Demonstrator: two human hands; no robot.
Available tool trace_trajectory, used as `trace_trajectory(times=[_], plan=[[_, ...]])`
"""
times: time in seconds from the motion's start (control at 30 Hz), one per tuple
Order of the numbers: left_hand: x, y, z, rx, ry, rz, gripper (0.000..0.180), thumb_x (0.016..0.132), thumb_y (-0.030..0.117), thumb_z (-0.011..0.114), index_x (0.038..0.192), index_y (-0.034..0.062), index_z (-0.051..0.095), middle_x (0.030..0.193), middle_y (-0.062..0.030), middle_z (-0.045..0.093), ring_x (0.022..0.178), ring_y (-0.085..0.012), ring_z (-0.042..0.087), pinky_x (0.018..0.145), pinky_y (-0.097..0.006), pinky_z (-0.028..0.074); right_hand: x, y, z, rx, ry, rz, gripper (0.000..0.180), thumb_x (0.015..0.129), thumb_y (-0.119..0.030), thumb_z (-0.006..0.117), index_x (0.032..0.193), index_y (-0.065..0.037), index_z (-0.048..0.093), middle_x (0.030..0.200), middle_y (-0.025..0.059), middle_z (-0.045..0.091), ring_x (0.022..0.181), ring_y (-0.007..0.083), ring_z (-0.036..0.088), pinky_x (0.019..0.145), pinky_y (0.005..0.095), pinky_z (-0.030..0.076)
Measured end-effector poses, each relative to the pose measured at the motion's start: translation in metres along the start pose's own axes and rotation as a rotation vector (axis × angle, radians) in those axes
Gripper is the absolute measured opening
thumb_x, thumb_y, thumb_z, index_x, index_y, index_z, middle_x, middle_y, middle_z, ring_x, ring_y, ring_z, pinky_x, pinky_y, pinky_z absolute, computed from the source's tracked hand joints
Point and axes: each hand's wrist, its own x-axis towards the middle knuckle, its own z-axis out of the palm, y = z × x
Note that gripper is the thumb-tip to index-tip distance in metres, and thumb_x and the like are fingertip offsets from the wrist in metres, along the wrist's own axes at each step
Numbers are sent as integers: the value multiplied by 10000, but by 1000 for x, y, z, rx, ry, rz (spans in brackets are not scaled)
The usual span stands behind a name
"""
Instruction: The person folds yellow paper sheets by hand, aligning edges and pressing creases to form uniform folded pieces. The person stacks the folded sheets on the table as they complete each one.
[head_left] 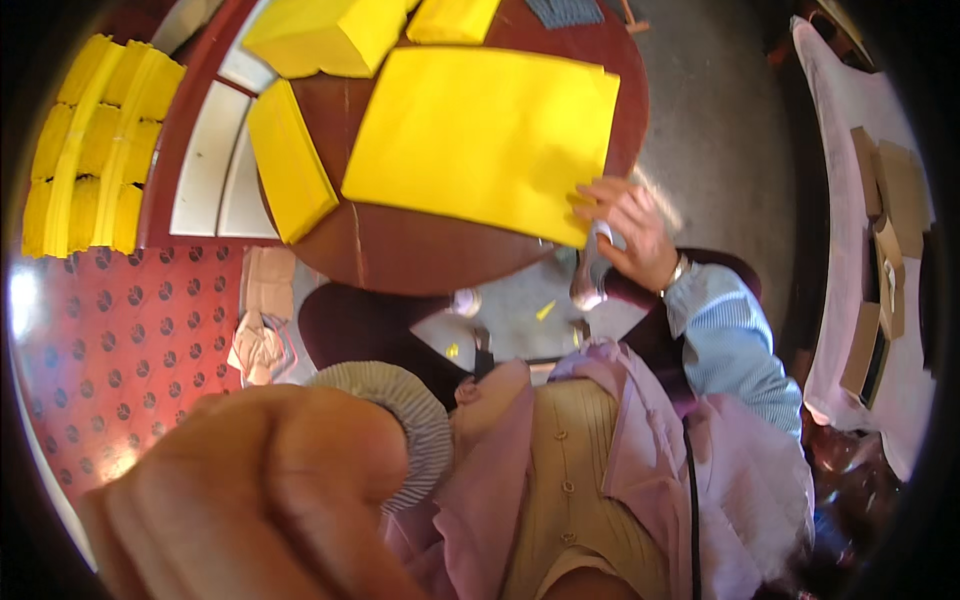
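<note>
On the round dark-red table (420, 260) lies a wide stack of yellow sheets (480, 135). My right hand (635, 228) is at its near right corner, with its curled fingertips over the yellow edge. A pale tan, blurred thing (657, 197) sticks out beside that hand; its kind does not show. My left hand (270, 490) is raised very close to the camera and looms large at the lower left. Its fingers are curled and their tips are hidden, so anything in them is out of sight.
More yellow stacks (290, 160) lie at the table's left side and far edge (325, 35). Bundled yellow pieces (100, 145) sit at the far left. To the right, open cardboard boxes (885, 250) rest on a pale-covered table (840, 330). Dark chair parts (355, 325) are below the table.
</note>
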Motion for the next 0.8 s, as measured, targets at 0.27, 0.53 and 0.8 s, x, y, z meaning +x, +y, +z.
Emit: trace_trajectory(times=[0.27,0.53,0.8], plan=[[-80,-101,-162,1501,77,-314,359,958,117,732,1313,76,700,1458,-184,615,1442,-364,511,1196,-472,394,15,11,3,69,-71,-108,474,783,42,724,1224,-122,664,1461,46,617,1372,317,543,1094,467,457],[-149,-149,-262,1929,-184,-493,475,943,315,778,1391,203,664,1528,-185,554,1507,-416,419,1229,-660,273,16,17,13,114,-59,-131,375,818,-24,767,1174,-122,703,1395,32,663,1295,301,597,1081,468,482],[-142,-150,-256,1932,-130,-558,464,927,303,785,1369,207,682,1506,-146,573,1507,-380,432,1248,-642,256,59,52,-12,421,15,46,77,899,-82,768,974,-78,787,1027,77,775,1026,267,725,963,411,533]])
